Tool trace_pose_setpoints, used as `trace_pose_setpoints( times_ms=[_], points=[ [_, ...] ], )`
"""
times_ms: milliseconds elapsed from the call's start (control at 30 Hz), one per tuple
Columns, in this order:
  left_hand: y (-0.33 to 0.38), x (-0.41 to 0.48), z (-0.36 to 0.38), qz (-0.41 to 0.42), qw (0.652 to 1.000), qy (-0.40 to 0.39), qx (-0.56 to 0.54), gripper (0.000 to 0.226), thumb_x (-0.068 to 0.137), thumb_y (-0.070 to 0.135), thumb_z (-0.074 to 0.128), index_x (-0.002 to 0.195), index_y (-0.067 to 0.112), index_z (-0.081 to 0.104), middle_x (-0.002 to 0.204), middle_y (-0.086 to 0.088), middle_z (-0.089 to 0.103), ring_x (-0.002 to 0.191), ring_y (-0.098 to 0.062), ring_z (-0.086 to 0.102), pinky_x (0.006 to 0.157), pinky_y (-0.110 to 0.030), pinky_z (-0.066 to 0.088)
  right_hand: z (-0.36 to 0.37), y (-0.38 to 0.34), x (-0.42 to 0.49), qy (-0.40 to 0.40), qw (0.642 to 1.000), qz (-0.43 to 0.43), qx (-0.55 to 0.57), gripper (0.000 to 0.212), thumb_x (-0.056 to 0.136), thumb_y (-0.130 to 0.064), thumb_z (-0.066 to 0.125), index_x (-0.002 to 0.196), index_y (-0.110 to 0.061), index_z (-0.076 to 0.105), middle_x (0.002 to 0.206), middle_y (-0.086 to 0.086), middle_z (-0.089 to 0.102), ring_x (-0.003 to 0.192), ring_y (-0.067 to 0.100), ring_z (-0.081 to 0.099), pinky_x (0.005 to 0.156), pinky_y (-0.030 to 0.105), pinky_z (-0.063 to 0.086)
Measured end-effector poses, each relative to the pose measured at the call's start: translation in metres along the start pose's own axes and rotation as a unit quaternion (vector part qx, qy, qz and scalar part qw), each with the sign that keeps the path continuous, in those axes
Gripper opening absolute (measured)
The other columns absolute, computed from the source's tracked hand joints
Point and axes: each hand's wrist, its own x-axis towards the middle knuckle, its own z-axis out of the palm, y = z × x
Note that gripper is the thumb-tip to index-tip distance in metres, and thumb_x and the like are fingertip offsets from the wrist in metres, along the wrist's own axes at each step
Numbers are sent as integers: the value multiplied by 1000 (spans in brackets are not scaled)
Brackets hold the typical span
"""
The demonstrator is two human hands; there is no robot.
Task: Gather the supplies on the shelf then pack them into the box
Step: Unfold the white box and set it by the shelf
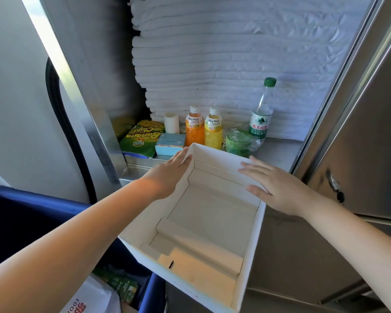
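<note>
An empty white cardboard box (251,251) sits tilted at the front edge of a steel shelf (278,152). My left hand (169,172) lies flat against the box's left wall, fingers straight. My right hand (278,188) rests flat over the right rim, fingers spread. On the shelf behind stand an orange juice bottle (194,127), a yellow juice bottle (213,129) and a water bottle (261,114) with a green cap. A green banana chips bag (142,137), a small blue box (169,143), a white roll (171,122) and a green item wrapped in plastic (239,142) lie beside them.
A tall stack of folded white towels (212,53) fills the back of the shelf. A steel cabinet door (359,143) stands open on the right. At lower left is a blue cart (32,211) holding packets and a white bag (95,297). A black hose (61,123) hangs at left.
</note>
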Motion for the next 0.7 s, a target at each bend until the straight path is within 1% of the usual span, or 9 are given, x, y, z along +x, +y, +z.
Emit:
trace_pose_setpoints(
  times_ms=[100, 167, 200, 267, 367, 467, 567, 633, 700],
  points=[
    [-8, 3, -1, 34, 995, -13, 94, 70, 91, -4, 33, 149, 9, -5, 156, -6, -18, 144, -25, -14, 117, -39, 18, 1, 6, -18, 64, 989, -127, -28, 68, 93, -64, 20, 116, -17, 64, 135, -3, 53, 136, 14, 35, 109, 30, 30],
    [-12, 4, -3, 39, 993, -12, 108, 74, 90, -6, 32, 149, 11, -9, 155, -5, -21, 143, -23, -15, 117, -37, 9, 7, 8, -23, 113, 974, -188, -52, 64, 93, -63, 30, 97, -13, 69, 111, 4, 67, 110, 22, 60, 98, 33, 42],
    [-12, 3, -5, 40, 993, -17, 111, 75, 89, -7, 32, 149, 12, -10, 155, -4, -22, 143, -23, -16, 116, -36, 5, 10, 7, -24, 129, 969, -203, -60, 60, 92, -62, 34, 88, -13, 68, 96, 3, 67, 93, 24, 64, 87, 35, 47],
    [-10, 1, -7, 30, 991, -20, 128, 77, 88, -8, 32, 149, 14, -11, 155, -4, -24, 142, -24, -17, 115, -36, 1, 13, 5, -20, 149, 962, -215, -82, 54, 92, -60, 38, 73, -14, 58, 73, 0, 55, 68, 22, 54, 67, 33, 45],
    [9, -5, -15, -1, 985, -28, 172, 68, 95, 3, 32, 149, 14, -8, 154, -9, -23, 141, -29, -20, 115, -42, 0, 13, 3, -16, 158, 956, -218, -115, 53, 90, -62, 39, 67, -15, 49, 66, -2, 45, 61, 19, 46, 60, 30, 34],
    [52, -23, -24, 6, 999, 8, 50, 54, 102, 34, 26, 150, 18, 8, 157, -6, -14, 142, -23, -17, 114, -40, -4, 20, 2, -22, 151, 949, -233, -148, 54, 89, -63, 38, 66, -16, 49, 64, -2, 45, 60, 18, 45, 56, 31, 32],
    [110, -56, -20, 22, 991, -16, -129, 61, 95, 57, 28, 147, 26, 24, 156, 2, 20, 142, -17, 18, 113, -34, 15, 28, 0, -30, 156, 946, -231, -165, 52, 88, -62, 41, 67, -15, 49, 64, -2, 45, 59, 19, 44, 57, 30, 27],
    [141, -81, -10, 30, 987, -87, -130, 68, 89, 67, 32, 142, 24, 32, 143, 0, 43, 128, -23, 42, 105, -38, 32, 29, -2, -32, 164, 946, -221, -170, 53, 88, -62, 40, 66, -15, 48, 64, -1, 44, 59, 19, 44, 58, 29, 25],
    [156, -97, -1, 44, 989, -124, -63, 59, 91, 59, 41, 132, 16, 40, 122, -5, 57, 107, -27, 57, 90, -39, 46, 27, -4, -33, 173, 946, -215, -170, 52, 87, -61, 41, 64, -15, 46, 63, -2, 43, 58, 19, 44, 58, 28, 24]
  ],
)
